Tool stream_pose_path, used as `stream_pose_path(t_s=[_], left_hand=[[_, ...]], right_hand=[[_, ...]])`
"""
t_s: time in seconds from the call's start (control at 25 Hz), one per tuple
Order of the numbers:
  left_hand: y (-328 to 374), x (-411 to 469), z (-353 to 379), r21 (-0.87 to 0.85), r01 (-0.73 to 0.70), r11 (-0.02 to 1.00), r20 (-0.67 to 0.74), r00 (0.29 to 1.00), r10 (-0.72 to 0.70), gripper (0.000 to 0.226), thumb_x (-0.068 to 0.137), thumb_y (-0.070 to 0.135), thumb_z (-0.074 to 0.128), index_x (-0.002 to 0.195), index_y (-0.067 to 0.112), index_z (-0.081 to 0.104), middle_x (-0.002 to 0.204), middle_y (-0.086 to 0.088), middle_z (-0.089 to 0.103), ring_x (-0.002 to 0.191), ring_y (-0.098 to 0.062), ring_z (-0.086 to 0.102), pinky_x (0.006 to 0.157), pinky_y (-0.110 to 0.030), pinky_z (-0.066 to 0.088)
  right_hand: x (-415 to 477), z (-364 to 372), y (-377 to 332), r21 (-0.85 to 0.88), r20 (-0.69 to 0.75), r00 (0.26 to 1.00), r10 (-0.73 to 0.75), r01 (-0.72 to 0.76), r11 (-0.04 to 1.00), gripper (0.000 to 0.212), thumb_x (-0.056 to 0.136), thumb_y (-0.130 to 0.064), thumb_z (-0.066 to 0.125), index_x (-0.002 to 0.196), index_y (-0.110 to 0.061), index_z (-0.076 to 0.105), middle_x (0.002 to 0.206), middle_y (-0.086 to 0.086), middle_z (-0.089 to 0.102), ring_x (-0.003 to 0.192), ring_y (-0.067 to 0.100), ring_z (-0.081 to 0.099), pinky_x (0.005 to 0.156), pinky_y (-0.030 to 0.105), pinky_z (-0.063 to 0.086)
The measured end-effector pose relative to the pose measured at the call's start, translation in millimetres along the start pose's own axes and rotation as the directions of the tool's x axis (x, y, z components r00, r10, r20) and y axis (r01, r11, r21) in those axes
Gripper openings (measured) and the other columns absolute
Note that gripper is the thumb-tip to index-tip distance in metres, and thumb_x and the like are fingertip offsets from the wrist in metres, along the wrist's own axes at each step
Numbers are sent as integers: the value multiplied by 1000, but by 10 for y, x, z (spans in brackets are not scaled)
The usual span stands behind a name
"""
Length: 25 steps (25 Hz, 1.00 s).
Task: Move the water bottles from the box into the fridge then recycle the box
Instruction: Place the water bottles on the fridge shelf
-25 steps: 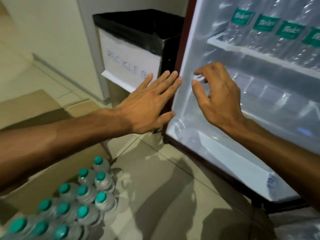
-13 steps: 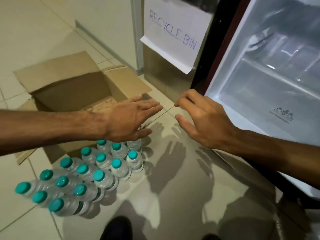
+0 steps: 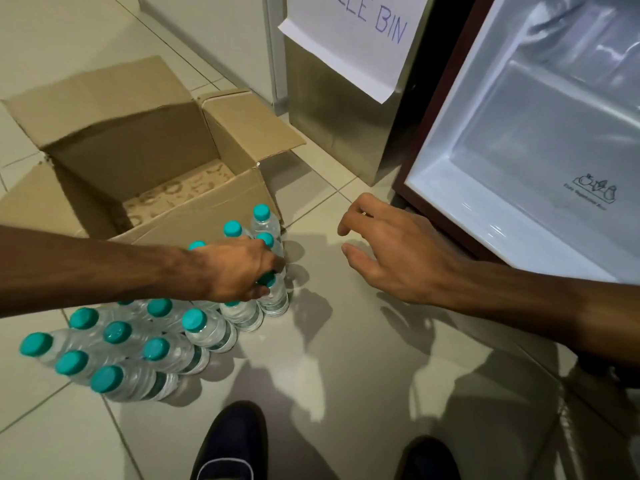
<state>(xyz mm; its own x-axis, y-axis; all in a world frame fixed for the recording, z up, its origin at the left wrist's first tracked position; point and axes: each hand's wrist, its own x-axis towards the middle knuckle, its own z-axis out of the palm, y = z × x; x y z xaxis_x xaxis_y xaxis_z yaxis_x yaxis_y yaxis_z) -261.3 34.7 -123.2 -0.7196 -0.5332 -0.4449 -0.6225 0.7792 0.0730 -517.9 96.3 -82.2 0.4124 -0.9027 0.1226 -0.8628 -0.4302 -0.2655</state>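
Clear plastic bottle (image 3: 275, 296), teal cap: left hand (image 3: 239, 271) gripping; right hand (image 3: 391, 251) spread, empty.

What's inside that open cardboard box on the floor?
The cardboard box looks empty: only its bare, ring-marked bottom shows. Its near wall and the left arm hide the front strip of the bottom. The water bottles stand outside it on the floor.

I can read handwritten blue capitals on the white paper sheet (image 3: 349, 39) taped to the steel bin (image 3: 332, 133): "CLE BIN", its start cut off by the frame. On the fridge (image 3: 519, 140) drawer sits a small vegetable pictogram (image 3: 596, 192); its caption is too blurred to read.
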Motion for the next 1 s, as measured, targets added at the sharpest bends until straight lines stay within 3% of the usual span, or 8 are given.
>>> stream_pose_path(t_s=[0.08, 0.2, 0.36, 0.52, 0.64, 0.8, 0.92, 1.0], left_hand=[[-4, 22, -9, -73, 24, 997, -23, 999, -26, 23, 89, 35, 64, 84, 29, 42, 81, 8, 57, 71, -14, 58, 67, -38, 56], [36, 42, -119, -203, 40, 978, -74, 996, -56, 19, 85, 33, 69, 81, 30, 50, 74, 9, 60, 65, -11, 61, 59, -32, 56], [171, 52, -486, -341, 49, 939, -208, 970, -126, 19, 79, 31, 77, 88, 22, 64, 71, 9, 66, 59, -6, 64, 53, -26, 56], [300, 45, -1023, -464, 17, 885, -300, 938, -175, 19, 76, 34, 79, 85, 23, 66, 70, 7, 68, 58, -8, 65, 54, -29, 56], [389, 61, -1435, -511, -2, 859, -345, 917, -203, 18, 75, 35, 79, 84, 24, 70, 74, 5, 71, 69, -14, 67, 65, -38, 58], [467, 113, -1936, -526, -95, 845, -454, 872, -184, 14, 73, 33, 79, 79, 22, 73, 74, 3, 72, 73, -18, 68, 74, -42, 58], [545, 186, -2295, -531, -182, 828, -509, 849, -140, 13, 73, 32, 78, 79, 21, 74, 75, -1, 71, 66, -16, 61, 66, -36, 52], [614, 239, -2511, -515, -224, 828, -533, 839, -105, 11, 75, 30, 76, 80, 20, 74, 77, -4, 71, 68, -12, 59, 69, -35, 49]], right_hand=[[-11, 26, 3, -2, 22, 1000, 1, -1, 1000, 27, 99, -33, 54, 119, -18, 63, 120, -2, 56, 87, 15, 56, 73, 32, 50], [-23, 55, 1, 11, 51, 999, -4, 3, 1000, 25, 98, -32, 56, 118, -18, 63, 118, -2, 56, 88, 13, 53, 70, 28, 41], [-10, 52, -4, 152, 138, 990, 40, -61, 986, 31, 95, -35, 64, 122, -22, 60, 111, -9, 53, 91, 9, 56, 74, 26, 47], [46, -90, 1, 311, 199, 968, 153, -211, 927, 56, 85, -43, 76, 133, -29, 52, 121, -10, 57, 95, 8, 61, 78, 24, 57], [93, -284, 58, 510, 149, 964, 220, -266, 818, 59, 77, -47, 82, 128, -32, 56, 116, -11, 63, 97, 10, 65, 82, 31, 60], [190, -587, 170, 752, -1, 963, 271, -178, 634, 48, 77, -24, 87, 116, -10, 63, 106, 1, 74, 91, 14, 72, 79, 26, 58], [251, -894, 241, 767, -106, 949, 298, -112, 632, 42, 77, -24, 87, 110, -11, 65, 103, 1, 75, 95, 15, 73, 85, 33, 59], [271, -1111, 295, 745, -144, 935, 323, -112, 658, 43, 75, -27, 88, 109, -12, 67, 103, 3, 76, 96, 18, 73, 86, 41, 60]])
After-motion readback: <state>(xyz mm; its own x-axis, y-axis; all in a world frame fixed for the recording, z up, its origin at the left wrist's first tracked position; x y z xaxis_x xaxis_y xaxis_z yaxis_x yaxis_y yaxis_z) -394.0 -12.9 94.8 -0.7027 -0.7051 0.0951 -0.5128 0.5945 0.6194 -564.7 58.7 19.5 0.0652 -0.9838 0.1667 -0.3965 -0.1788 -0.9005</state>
